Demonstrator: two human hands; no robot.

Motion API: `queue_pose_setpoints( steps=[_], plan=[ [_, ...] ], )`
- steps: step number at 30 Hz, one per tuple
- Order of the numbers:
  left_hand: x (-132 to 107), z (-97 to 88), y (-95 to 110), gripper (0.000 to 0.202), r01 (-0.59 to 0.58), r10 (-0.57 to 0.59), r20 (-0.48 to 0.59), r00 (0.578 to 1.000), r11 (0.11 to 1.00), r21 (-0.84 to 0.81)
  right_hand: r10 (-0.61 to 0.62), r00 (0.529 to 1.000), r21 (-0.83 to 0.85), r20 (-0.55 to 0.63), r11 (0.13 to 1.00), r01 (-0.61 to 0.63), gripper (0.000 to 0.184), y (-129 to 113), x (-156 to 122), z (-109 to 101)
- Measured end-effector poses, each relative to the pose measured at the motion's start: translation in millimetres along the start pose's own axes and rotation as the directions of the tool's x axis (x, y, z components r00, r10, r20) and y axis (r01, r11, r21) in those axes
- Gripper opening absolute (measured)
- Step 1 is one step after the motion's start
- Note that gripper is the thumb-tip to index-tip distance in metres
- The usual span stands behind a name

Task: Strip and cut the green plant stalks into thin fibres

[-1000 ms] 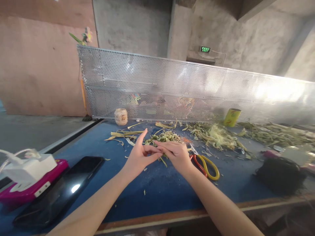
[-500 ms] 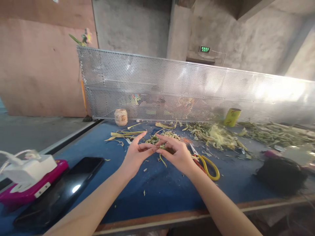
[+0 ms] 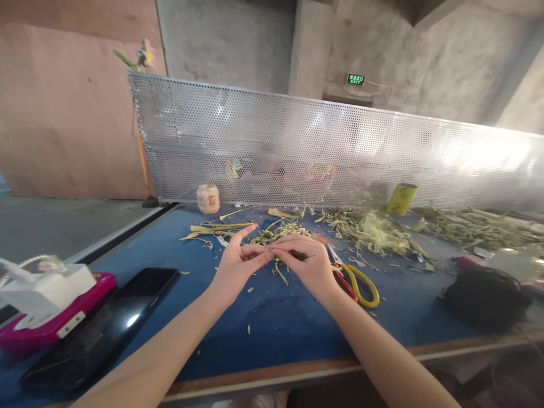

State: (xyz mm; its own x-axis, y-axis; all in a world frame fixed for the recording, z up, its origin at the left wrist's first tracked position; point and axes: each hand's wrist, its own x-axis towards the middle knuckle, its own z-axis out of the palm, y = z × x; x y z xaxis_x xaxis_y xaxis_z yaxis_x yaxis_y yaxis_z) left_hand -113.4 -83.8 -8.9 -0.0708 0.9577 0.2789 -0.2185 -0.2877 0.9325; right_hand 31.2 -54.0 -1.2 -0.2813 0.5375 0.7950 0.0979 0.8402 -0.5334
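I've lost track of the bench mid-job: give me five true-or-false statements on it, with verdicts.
1. The left hand and right hand come together at their fingertips. True.
2. The scissors have two blue handles. False: one handle is yellow, the other red.
3. A pile of green plant pieces lies just beyond the hands. True.
4. The black phone lies to the right of both hands. False: it lies to their left.
5. The pink power strip is beside the phone. True.

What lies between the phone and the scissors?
In the head view: the left forearm, left hand and right hand, over blue tabletop sprinkled with small scraps.
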Motion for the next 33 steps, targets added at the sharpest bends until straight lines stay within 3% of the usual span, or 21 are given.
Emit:
queue_pose_setpoints(
  steps=[6,14,24,30,33],
  plan=[
    [0,0.7,-1,0.074,-0.049,0.049,-0.011,0.999,0.997,0.052,0.019,0.997,-0.012,-0.078,1.000,-0.020,0.010,-1,1,1],
    [2,-0.5,-1,0.070,-0.044,0.049,-0.100,0.994,0.998,0.055,0.206,0.974,0.181,0.091,0.958,-0.220,0.008,5,0,0],
    [-6,4.3,7,0.060,-0.158,0.184,-0.085,0.979,0.955,0.252,0.323,0.945,0.274,0.058,0.905,-0.326,0.008,5,1,0],
    [-7,4.5,6,0.061,-0.182,0.210,-0.071,0.975,0.942,0.281,0.324,0.945,0.179,0.046,0.928,-0.327,0.009,2,-1,-2],
    [-8,5.0,6,0.062,-0.251,0.287,-0.061,0.956,0.908,0.335,0.332,0.943,0.167,0.036,0.928,-0.333,0.009,1,0,-3]
  ],
)
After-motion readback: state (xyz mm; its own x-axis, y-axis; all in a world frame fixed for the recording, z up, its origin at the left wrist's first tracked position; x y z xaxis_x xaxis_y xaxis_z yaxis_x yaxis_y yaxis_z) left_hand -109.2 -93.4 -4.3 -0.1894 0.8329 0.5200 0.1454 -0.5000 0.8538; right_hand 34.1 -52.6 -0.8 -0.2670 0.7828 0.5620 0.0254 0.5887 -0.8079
